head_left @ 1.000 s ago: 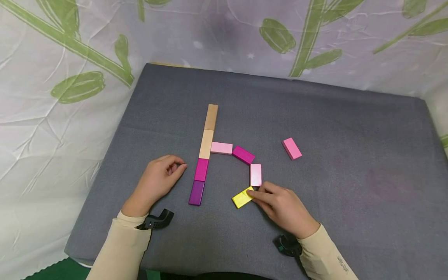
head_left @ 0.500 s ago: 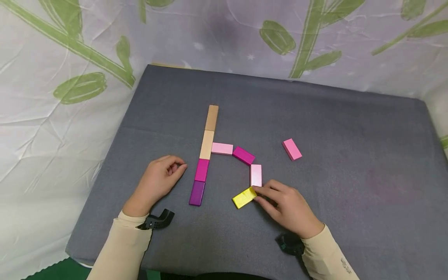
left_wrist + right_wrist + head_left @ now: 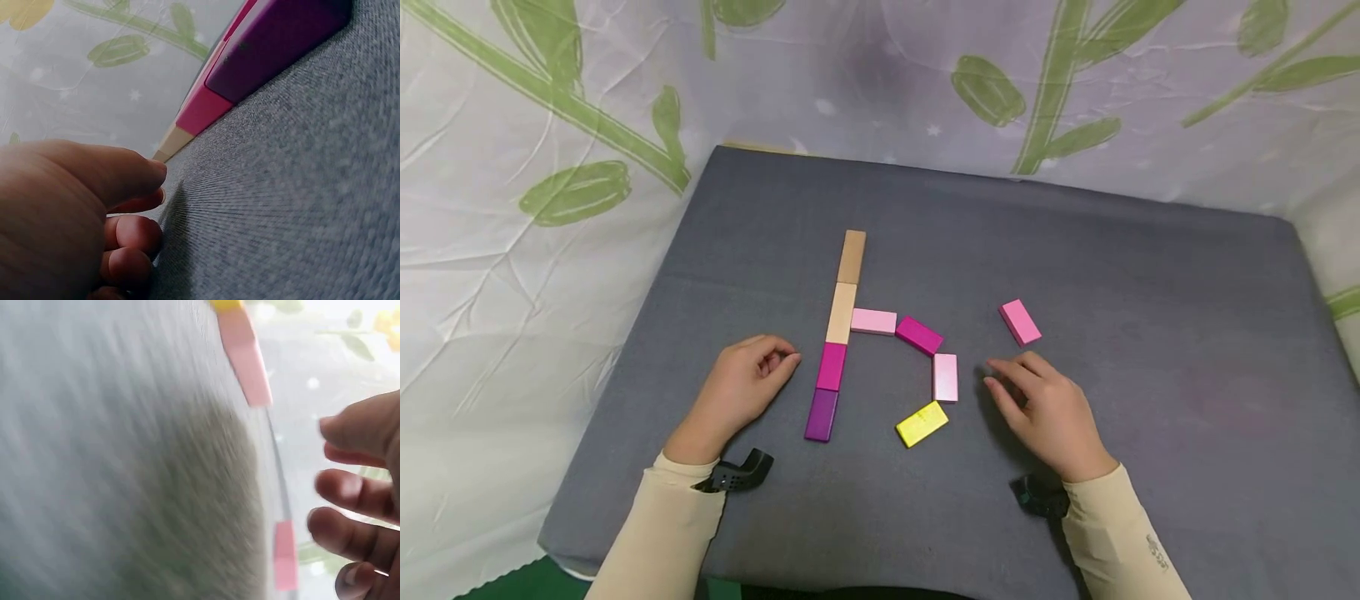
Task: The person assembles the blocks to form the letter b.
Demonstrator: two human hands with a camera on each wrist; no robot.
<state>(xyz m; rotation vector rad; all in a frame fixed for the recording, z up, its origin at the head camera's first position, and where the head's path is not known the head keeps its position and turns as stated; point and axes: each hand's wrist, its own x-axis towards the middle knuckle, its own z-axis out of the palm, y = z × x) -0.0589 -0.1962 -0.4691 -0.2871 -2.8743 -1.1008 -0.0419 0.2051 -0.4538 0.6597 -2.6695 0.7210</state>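
Note:
My left hand rests on the cloth with loosely curled fingers, left of a straight line of blocks, and holds nothing. From far to near, that line is a tan block, a lighter tan block, a magenta block and a purple block. A pale pink block touches its right side. From there a second magenta block, another pale pink block and a yellow block curve round toward me. My right hand, its fingers relaxed and holding nothing, hovers right of the curve.
A loose pink block lies just beyond my right hand. Grey cloth covers the table. A hanging sheet with printed leaves stands along the back and left edges.
My right hand has let go of the yellow block and moved right and slightly away from me. The yellow block stays by the pale pink one. My left hand has not moved.

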